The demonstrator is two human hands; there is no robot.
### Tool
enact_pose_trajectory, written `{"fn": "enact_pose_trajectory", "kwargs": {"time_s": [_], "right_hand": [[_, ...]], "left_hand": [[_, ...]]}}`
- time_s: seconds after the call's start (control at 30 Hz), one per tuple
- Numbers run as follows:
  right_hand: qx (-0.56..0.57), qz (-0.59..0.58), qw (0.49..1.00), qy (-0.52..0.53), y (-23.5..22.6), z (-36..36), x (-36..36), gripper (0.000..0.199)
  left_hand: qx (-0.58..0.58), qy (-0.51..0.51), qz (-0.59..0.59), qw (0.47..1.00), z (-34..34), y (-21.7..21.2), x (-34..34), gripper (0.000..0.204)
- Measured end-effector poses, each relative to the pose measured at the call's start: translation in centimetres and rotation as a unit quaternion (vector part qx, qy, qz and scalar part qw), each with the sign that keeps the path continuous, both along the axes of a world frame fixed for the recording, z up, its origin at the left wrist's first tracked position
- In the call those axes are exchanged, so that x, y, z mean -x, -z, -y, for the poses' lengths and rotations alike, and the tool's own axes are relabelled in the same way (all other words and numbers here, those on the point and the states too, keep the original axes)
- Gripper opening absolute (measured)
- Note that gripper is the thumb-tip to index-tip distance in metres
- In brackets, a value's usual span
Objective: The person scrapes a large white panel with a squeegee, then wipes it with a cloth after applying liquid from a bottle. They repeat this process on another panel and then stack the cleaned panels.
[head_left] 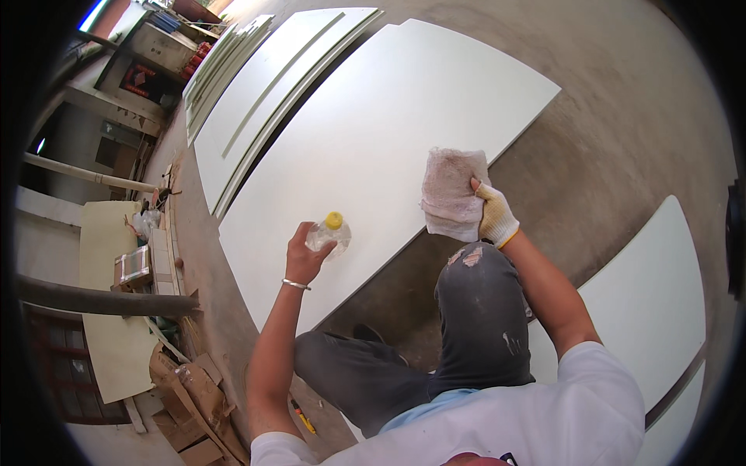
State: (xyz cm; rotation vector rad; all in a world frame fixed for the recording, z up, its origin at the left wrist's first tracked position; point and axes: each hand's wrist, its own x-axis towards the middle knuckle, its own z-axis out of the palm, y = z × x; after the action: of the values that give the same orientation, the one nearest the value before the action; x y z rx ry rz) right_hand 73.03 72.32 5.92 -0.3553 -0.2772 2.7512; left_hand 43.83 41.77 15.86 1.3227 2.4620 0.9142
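A large white panel (350, 132) lies in front of me, its near edge by my knees. My left hand (305, 252), bare with a bangle at the wrist, is wrapped round a clear plastic bottle (339, 237) with a yellow cap. The bottle is over the panel's near left part; whether it touches the surface I cannot tell. My right hand (494, 213) wears a cream work glove that leaves the thumb tip bare. It grips a folded, stained cloth (452, 194) at the panel's near right edge.
More white panels (268, 85) lie beyond on the left, with strips on top. Another white panel (645, 287) is at my right. Cardboard boxes (194, 388) and a leaning cream board (109, 279) line the left wall. A yellow-handled tool (303, 418) rests on the floor.
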Motion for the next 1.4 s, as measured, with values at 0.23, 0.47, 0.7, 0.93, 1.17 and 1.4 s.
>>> {"fn": "enact_pose_trajectory", "kwargs": {"time_s": [0.23, 0.47, 0.7, 0.93, 1.17, 1.4], "right_hand": [[-0.015, 0.016, 0.999, 0.048, 0.5, -2.9, -1.6, 0.051], [-0.089, 0.1, 0.982, 0.134, 2.0, -9.6, -2.0, 0.048], [0.052, 0.068, 0.976, 0.201, 5.8, -9.8, 0.7, 0.051], [-0.024, 0.149, 0.919, 0.364, 4.8, -11.4, -3.2, 0.054], [-0.771, 0.475, 0.402, 0.135, 8.7, -11.3, -1.8, 0.056], [-0.763, 0.549, 0.294, 0.177, 8.2, -17.2, -1.8, 0.053]], "left_hand": [[0.15, 0.116, -0.235, 0.953, -20.2, 1.3, -6.3, 0.035], [0.1, 0.197, -0.383, 0.897, -34.2, 4.0, -7.6, 0.034], [0.076, 0.256, -0.264, 0.927, -35.7, 9.5, -4.5, 0.04], [-0.046, 0.172, -0.076, 0.981, -39.7, 11.1, -0.8, 0.053], [-0.205, 0.059, 0.244, 0.946, -46.2, 15.1, 3.5, 0.049], [-0.047, 0.17, 0.094, 0.98, -45.0, 17.6, 5.3, 0.086]]}}
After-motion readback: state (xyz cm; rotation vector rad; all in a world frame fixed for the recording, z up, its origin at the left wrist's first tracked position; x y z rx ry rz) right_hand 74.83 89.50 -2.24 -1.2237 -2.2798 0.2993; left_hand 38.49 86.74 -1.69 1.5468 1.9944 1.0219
